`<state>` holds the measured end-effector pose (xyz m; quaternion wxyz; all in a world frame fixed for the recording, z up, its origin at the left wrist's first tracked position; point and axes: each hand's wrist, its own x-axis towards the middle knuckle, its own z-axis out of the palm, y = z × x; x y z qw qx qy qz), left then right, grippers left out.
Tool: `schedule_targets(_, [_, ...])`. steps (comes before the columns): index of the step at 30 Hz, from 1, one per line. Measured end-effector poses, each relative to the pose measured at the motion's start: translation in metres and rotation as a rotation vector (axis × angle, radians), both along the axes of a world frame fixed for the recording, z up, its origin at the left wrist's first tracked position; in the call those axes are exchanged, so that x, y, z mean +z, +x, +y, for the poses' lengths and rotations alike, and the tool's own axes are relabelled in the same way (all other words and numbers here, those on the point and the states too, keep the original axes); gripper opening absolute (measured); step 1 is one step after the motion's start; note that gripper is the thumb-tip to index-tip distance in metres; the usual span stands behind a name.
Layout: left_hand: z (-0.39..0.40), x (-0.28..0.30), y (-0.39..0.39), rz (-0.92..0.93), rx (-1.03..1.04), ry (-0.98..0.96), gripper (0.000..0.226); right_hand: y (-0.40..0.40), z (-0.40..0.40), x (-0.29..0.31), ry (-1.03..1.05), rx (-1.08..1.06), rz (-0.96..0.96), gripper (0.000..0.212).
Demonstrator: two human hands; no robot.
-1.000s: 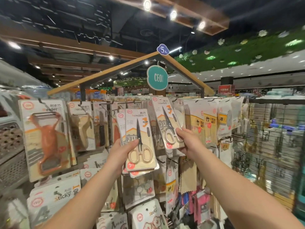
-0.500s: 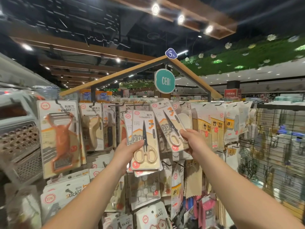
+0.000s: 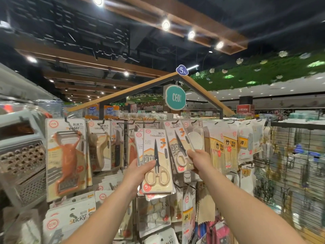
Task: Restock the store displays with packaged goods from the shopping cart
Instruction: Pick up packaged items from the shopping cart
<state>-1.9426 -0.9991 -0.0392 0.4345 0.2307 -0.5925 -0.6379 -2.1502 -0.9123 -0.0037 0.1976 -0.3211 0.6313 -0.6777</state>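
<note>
My left hand (image 3: 139,172) grips a small stack of carded scissors packs (image 3: 157,161) by their left edge, held upright in front of the hook display. My right hand (image 3: 198,160) pinches the lower right corner of another scissors pack (image 3: 177,143), which hangs tilted from a top-row hook (image 3: 175,122). Each card is beige and white, with black-bladed, cream-handled scissors and a red price dot. The shopping cart is out of view.
Peeler packs (image 3: 66,155) and knife packs (image 3: 117,147) hang to the left, bamboo cloth packs (image 3: 223,147) to the right. A metal grater (image 3: 21,161) juts in at far left. A black wire grid rack (image 3: 295,173) stands right. Sticky hook packs (image 3: 73,219) hang below.
The view has shifted so the display sits further right and lower in frame. Both hands keep their hold on the scissors packs, with the right-hand pack still tilted on its hook.
</note>
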Motion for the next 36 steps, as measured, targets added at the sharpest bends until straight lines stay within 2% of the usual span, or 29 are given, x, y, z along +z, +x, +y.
schedule_targets(6, [0.004, -0.010, -0.001, 0.006, 0.024, 0.037, 0.036, -0.001, 0.005, -0.008, 0.146, 0.003, 0.177, 0.034])
schedule_targets(8, [0.006, -0.011, -0.001, 0.009, 0.025, 0.054, 0.038, 0.000, 0.014, -0.012, 0.131, -0.038, 0.200, 0.052])
schedule_targets(10, [0.009, -0.012, -0.002, 0.011, 0.017, 0.062, 0.042, 0.008, 0.028, -0.013, 0.126, -0.024, 0.241, 0.059])
schedule_targets(14, [0.017, -0.005, -0.005, 0.023, -0.010, 0.051, 0.040, 0.030, 0.052, -0.009, 0.157, 0.408, 0.174, 0.033])
schedule_targets(16, [0.023, -0.001, -0.009, 0.048, -0.024, 0.079, 0.038, 0.043, 0.057, -0.008, 0.212, 0.459, 0.252, 0.021])
schedule_targets(19, [0.033, 0.002, -0.014, 0.078, -0.053, 0.117, 0.027, 0.053, 0.059, -0.008, 0.221, 0.397, 0.248, 0.023])
schedule_targets(25, [0.036, 0.005, -0.019, 0.060, -0.028, 0.169, 0.035, 0.060, 0.067, -0.007, 0.144, 0.279, 0.086, 0.012])
schedule_targets(28, [0.028, 0.003, -0.023, 0.059, -0.008, 0.165, 0.051, 0.057, 0.066, -0.005, 0.096, 0.156, 0.007, 0.011])
schedule_targets(33, [0.030, 0.006, -0.021, 0.058, 0.025, 0.144, 0.016, 0.039, 0.063, 0.003, -0.008, -0.025, 0.032, 0.017])
schedule_targets(36, [0.023, 0.005, -0.020, 0.056, 0.046, 0.126, 0.016, 0.030, 0.058, 0.008, 0.018, -0.083, 0.098, 0.026])
